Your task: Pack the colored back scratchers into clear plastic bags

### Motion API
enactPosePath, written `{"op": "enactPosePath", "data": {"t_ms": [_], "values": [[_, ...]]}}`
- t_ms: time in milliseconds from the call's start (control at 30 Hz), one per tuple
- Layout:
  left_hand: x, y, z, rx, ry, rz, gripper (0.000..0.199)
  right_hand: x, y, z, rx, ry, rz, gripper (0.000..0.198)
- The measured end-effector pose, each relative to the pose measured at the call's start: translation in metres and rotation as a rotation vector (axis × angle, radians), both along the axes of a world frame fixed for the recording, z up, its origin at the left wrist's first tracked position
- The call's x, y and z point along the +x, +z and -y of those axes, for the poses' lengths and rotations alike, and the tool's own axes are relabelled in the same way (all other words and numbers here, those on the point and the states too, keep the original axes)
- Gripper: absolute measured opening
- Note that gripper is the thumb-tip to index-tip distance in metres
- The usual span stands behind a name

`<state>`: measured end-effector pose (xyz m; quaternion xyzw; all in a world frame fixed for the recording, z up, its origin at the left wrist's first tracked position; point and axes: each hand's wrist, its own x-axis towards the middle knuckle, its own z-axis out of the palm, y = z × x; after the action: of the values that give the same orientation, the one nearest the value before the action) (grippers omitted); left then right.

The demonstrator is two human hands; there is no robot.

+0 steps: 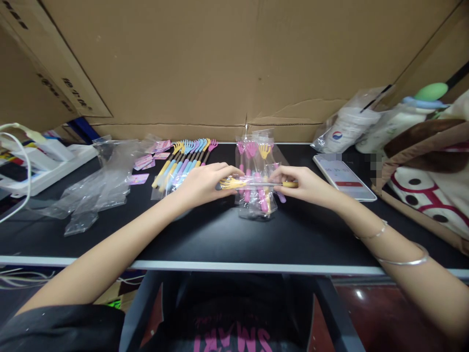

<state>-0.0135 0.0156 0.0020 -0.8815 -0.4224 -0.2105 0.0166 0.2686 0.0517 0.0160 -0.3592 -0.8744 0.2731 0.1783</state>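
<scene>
Presently, above the desk (227, 239) and bagged scratchers (249, 168), I see the yellow scratcher (258, 185) lying lengthwise between both hands, neither nearer. The left hand (208, 182) pinches its claw end; the right hand (305, 181) grips its handle.

Stick (260, 184) partly hidden by right hand (303, 180), phone digits (337, 170) blurred, shirt lettering (241, 338) cropped below

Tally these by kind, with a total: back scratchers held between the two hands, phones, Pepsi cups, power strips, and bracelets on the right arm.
Back scratcher, held between the left hand and right hand: 1
Phone: 1
Pepsi cup: 1
Power strip: 1
Bracelets: 2
Total: 6
</scene>
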Motion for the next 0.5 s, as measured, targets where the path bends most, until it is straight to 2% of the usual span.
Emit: {"op": "enactPosePath", "data": {"t_ms": [233,500], "values": [[0.0018,-0.0044,0.0022,0.051,-0.05,-0.033,0.028,-0.0075,-0.0085,0.0029,0.106,0.076,-0.063,0.018],[0.0039,-0.0016,0.0056,0.152,-0.046,-0.049,0.022,-0.0036,-0.0011,0.0061,0.073,0.065,-0.005,0.028]]}}
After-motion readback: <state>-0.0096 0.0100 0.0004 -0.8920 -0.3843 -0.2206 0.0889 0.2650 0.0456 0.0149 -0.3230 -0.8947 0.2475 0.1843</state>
